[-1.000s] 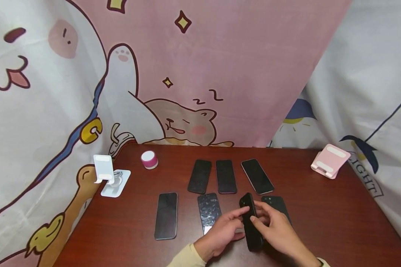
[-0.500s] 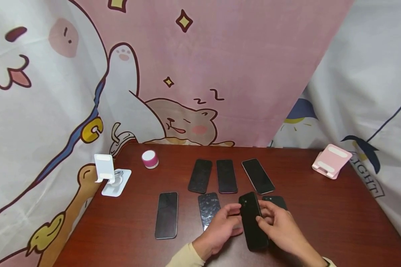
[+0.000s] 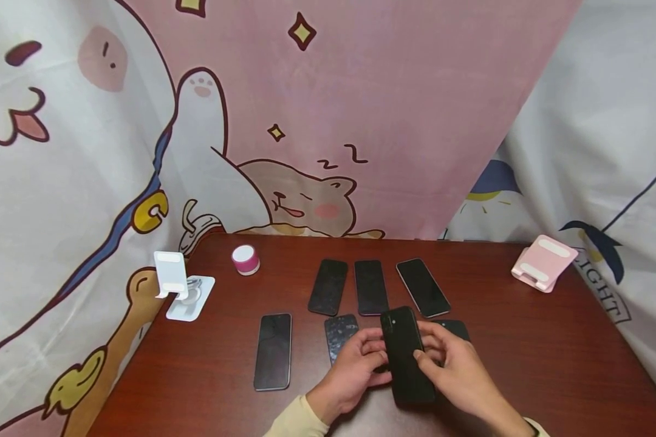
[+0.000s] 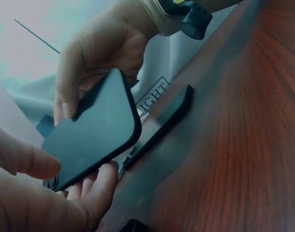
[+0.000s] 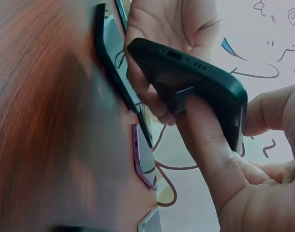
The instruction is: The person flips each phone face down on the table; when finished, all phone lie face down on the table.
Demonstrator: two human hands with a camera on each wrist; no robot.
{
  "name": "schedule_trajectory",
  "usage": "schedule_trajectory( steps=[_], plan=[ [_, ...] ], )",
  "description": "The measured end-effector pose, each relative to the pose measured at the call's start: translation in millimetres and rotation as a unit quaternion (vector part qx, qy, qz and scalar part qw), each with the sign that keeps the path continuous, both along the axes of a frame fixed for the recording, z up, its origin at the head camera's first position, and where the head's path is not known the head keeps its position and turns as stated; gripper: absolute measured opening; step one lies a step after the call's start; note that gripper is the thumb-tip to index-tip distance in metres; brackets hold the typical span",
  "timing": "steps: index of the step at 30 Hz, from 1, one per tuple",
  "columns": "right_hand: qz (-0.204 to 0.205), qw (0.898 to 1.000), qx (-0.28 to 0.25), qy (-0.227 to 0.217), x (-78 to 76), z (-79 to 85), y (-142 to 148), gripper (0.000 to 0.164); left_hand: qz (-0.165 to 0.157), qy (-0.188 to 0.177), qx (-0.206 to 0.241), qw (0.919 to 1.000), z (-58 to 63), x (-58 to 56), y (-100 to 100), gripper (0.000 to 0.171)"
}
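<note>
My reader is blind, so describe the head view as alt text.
A person's left hand and right hand hold a black phone above a reddish-brown table. More phones lie there, with a white stand left and pink stand right.

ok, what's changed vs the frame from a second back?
The held black phone has turned from near edge-on to show its back to the head camera, and shifted slightly left. The left hand has moved its index finger off the phone's back; its fingers are now at the left edge, grip unclear. Unchanged: the right hand holds the phone; white stand, pink stand and phone at far left stayed put.
</note>
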State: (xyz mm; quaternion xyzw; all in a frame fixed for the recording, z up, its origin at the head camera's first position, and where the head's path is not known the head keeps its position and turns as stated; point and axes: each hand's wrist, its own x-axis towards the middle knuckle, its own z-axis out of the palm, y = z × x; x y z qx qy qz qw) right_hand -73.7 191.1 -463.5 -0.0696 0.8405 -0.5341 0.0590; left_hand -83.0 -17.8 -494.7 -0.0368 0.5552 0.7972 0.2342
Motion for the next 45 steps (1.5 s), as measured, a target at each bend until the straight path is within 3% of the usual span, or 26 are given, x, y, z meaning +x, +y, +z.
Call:
schedule_trajectory(
  steps=[12, 20, 27, 34, 45],
  plan=[
    [-0.038, 0.997, 0.046, -0.043, -3.2, -20.1, 6.2, 0.058, -0.025, 0.017, -0.035, 0.9989, 1.7, 1.0, -4.4, 0.052],
    [-0.033, 0.993, 0.113, -0.026, -3.5, -31.7, 8.1, 0.061, -0.068, 0.046, -0.025, 0.9964, 0.9, 3.9, 0.2, 0.052],
    [-0.027, 0.983, 0.181, 0.008, -3.1, -31.1, 7.6, 0.064, -0.092, 0.074, -0.049, 0.9918, 5.0, 6.0, 2.3, 0.061],
    [-0.023, 0.975, 0.221, 0.018, -0.5, -28.7, 5.9, 0.065, -0.089, 0.079, -0.165, 0.9790, 13.8, 6.1, 2.0, 0.065],
    [-0.019, 0.970, 0.242, 0.018, 3.8, -23.1, 7.1, 0.064, -0.088, 0.074, -0.158, 0.9806, 17.2, 5.3, 1.8, 0.064]
  ],
)
